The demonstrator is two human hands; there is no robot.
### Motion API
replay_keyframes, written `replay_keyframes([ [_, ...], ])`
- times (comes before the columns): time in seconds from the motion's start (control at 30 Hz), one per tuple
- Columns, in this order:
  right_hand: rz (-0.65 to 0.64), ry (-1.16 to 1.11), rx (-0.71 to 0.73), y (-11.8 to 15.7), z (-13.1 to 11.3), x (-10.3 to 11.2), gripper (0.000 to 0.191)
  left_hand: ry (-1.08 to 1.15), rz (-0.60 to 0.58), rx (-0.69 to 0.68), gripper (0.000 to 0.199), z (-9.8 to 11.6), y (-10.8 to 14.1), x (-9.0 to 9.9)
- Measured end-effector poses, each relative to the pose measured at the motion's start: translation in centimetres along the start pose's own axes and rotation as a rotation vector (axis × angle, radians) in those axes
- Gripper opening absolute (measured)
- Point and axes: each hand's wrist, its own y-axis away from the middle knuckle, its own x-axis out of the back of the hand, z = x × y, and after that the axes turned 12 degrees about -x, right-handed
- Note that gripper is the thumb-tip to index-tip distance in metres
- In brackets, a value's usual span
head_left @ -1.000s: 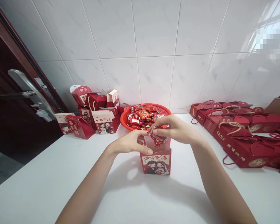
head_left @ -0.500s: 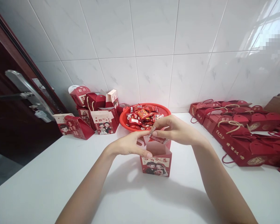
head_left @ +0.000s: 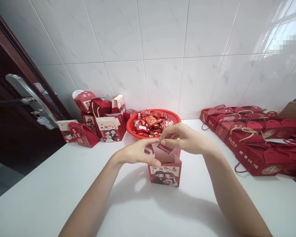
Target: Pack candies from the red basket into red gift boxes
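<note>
A small red candy box [head_left: 164, 176] with a cartoon couple on its front stands upright on the white table, its top open. My left hand [head_left: 135, 154] is at its left side, thumb on the front rim and fingers reaching toward the back, steadying it. Over the opening, my right hand [head_left: 181, 140] pinches a red candy packet [head_left: 167, 147] with speckled edges. The packet is tilted above the box mouth. My fingers partly cover the box's back rim, and its inner bottom is hidden.
Behind the box, a red plastic basket [head_left: 179, 120] holds many wrapped candies [head_left: 151, 120]. Several gift boxes [head_left: 110, 130] are grouped at the back left. Rows of red handled boxes [head_left: 251, 148] lie on the right. A tiled wall [head_left: 162, 82] backs the table; a dark door [head_left: 12, 108] is at left.
The candy packet in my right hand has turned, so more of its red face shows over the box opening. My left hand and the box have barely moved.
</note>
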Motion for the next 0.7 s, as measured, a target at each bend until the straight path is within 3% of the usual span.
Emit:
replay_keyframes([
  [0.27,0.075,0.123,-0.042,0.0,-0.1,0.1,0.018,-0.019,0.007,0.026,0.080,-0.4,0.1,0.1],
  [0.43,0.122,0.069,-0.034,0.3,-0.1,0.7,0.017,0.006,0.023,0.016,0.058,0.1,0.0,0.1],
  [0.53,0.203,0.066,-0.019,0.3,0.1,1.3,0.018,0.026,0.137,-0.019,0.044,-0.4,-0.6,-0.5],
  [0.7,0.376,0.040,-0.038,-0.1,2.4,2.0,0.024,-0.007,0.436,-0.132,0.037,-3.0,-2.0,-1.8],
])
